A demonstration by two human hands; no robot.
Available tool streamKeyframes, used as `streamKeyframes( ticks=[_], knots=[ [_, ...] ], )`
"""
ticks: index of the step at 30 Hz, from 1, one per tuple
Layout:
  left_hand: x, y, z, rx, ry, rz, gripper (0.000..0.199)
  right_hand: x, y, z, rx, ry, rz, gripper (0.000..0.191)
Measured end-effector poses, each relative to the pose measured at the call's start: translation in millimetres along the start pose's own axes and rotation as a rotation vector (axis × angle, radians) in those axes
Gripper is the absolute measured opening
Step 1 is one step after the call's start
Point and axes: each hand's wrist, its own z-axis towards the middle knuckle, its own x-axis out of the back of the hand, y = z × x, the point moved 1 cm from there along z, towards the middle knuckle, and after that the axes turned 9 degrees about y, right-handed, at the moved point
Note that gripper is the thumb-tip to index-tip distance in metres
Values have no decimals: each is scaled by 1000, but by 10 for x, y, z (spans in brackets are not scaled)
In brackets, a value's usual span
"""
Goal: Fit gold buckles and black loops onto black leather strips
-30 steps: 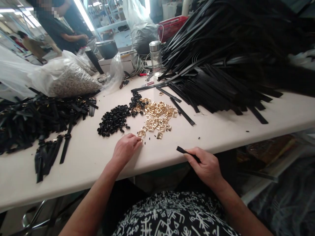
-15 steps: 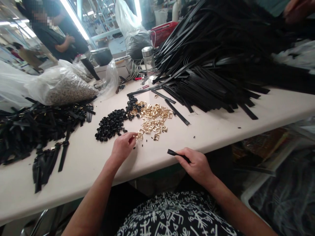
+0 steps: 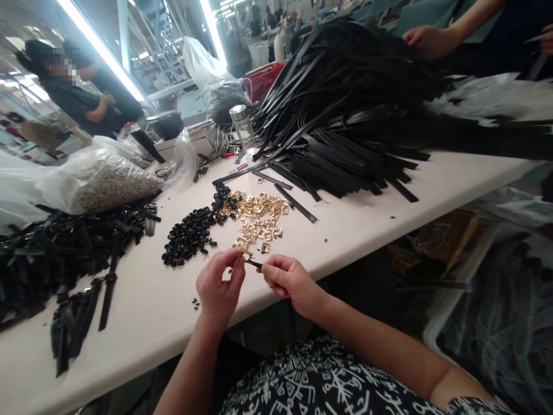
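My left hand [image 3: 219, 286] pinches a gold buckle [image 3: 247, 254] between thumb and fingers, just above the table's near edge. My right hand [image 3: 288, 279] grips a short black strap [image 3: 254, 264] whose tip meets the buckle. Both hands are close together. Just beyond them lies a heap of gold buckles [image 3: 258, 218] and, to its left, a heap of small black loops [image 3: 190, 236].
A large stack of black straps [image 3: 345, 132] fills the far right of the white table [image 3: 358, 213]. Finished strap pieces [image 3: 64, 253] pile at the left, near a clear bag [image 3: 99, 178]. A bottle [image 3: 242, 127] stands at the back. Another person's hand [image 3: 425, 39] shows top right; people stand far left.
My left hand lifted a gold buckle from the heap's edge. My right hand moved left with the black strap, bringing its tip to the buckle. The camera view tilted upward.
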Motion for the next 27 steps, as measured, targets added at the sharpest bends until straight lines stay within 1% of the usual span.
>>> streamKeyframes(
  ticks=[2, 6, 8, 9, 10, 11, 13, 15, 17, 19, 23, 25, 27],
  knots=[
    [-23, 16, -48, -88, 51, -21, 22, -56, 39, -3, -52, 5, 108, 38],
    [-64, -9, -140, -197, 100, -117, 36, -93, 83, -42, -121, -10, 236, 40],
    [-86, -1, -187, -212, 100, -140, 34, -85, 80, -58, -103, -14, 230, 40],
    [-99, 9, -210, -181, 96, -169, 30, -75, 70, -63, -70, -9, 196, 40],
    [-112, 19, -234, -112, 91, -222, 26, -59, 56, -66, -21, 5, 138, 39],
    [-127, 27, -259, -5, 78, -297, 23, -39, 36, -69, 49, 30, 54, 36],
    [-160, 31, -309, 277, 26, -471, 22, 11, -17, -77, 264, 96, -192, 28],
    [-190, 19, -355, 536, -86, -597, 24, 62, -69, -90, 531, 150, -491, 18],
    [-205, -4, -386, 698, -197, -652, 26, 105, -102, -102, 737, 160, -738, 11],
    [-205, -26, -396, 781, -248, -679, 27, 139, -111, -108, 833, 140, -881, 11],
    [-195, -21, -371, 868, -271, -725, 25, 152, -92, -120, 920, 109, -1038, 12],
    [-186, 0, -342, 874, -285, -718, 25, 142, -81, -127, 919, 103, -1063, 11],
    [-165, 11, -305, 846, -291, -690, 23, 138, -83, -133, 853, 86, -1053, 11]
  ],
)
